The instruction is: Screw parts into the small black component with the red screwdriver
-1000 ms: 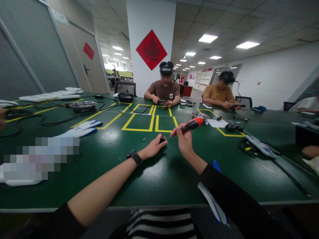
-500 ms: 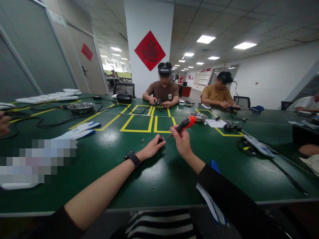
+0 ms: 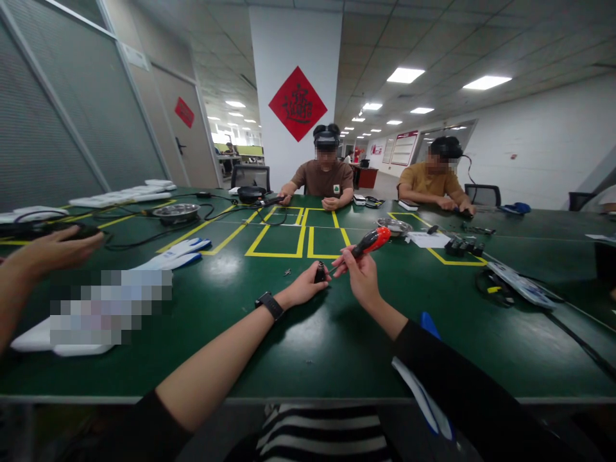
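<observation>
My left hand (image 3: 307,286) is closed around a small black part (image 3: 320,272) just above the green table (image 3: 231,359); its exact kind is too small to make out. In my right hand (image 3: 362,280) is a screwdriver (image 3: 371,242) with a red and black handle, tilted so that its shaft slants down to the left. The shaft's end is at the black part, partly hidden by my fingers. A few tiny metal pieces (image 3: 287,272) lie to the left of my left hand.
White gloves (image 3: 178,253) lie at left, and another glove (image 3: 418,391) hangs over the front edge beneath my right arm. A metal bowl (image 3: 176,213) and cables stand farther left. Black blocks (image 3: 464,246) sit at right. A neighbour's hand (image 3: 52,250) reaches in from the left; two people sit opposite.
The view has swung slightly left. My hands keep the same hold on the screwdriver and black part. A neighbour's hand with a dark object has come farther in at left.
</observation>
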Demonstrator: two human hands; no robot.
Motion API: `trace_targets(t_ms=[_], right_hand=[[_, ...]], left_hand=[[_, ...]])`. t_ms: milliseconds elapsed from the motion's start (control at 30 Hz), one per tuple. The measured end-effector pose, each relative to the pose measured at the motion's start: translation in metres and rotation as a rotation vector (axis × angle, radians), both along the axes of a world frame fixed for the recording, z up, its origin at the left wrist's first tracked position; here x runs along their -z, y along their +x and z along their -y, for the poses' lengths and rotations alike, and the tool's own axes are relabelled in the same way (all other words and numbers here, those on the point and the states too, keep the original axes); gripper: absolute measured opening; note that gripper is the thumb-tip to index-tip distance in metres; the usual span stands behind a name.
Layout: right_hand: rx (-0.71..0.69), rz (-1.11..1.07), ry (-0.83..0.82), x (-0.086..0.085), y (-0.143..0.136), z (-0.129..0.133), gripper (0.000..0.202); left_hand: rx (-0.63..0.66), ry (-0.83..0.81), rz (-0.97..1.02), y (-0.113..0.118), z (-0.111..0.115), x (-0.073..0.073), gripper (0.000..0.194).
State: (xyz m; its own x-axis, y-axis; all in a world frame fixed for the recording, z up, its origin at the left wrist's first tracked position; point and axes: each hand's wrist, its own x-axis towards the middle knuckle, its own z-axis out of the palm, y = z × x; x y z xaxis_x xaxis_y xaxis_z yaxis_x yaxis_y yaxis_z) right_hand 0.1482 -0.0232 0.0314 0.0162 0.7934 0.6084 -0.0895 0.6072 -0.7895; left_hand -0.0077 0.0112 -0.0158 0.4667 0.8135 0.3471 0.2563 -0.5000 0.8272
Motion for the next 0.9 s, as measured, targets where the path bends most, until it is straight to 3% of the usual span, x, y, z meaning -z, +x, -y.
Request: trace_targets(t_ms=[300, 533, 700, 900], right_hand=[[0.027, 0.036, 0.014, 0.0001, 0.0007, 0.0018, 0.021], [0.031, 0.047, 0.014, -0.0005, 0.0004, 0.0021, 0.021], [0.033, 0.047, 0.011, -0.0018, 0.0005, 0.0035, 0.022], [0.038, -0.003, 0.002, -0.0041, -0.0007, 0.0053, 0.019]], left_hand=[[0.023, 0.027, -0.005, -0.0014, -0.0040, 0.0016, 0.023], [0.060, -0.068, 0.017, -0.0016, 0.0020, -0.0071, 0.026], [0.110, -0.138, 0.056, -0.0025, -0.0023, -0.0039, 0.026], [0.102, -0.104, 0.042, -0.0037, -0.0012, -0.0058, 0.025]])
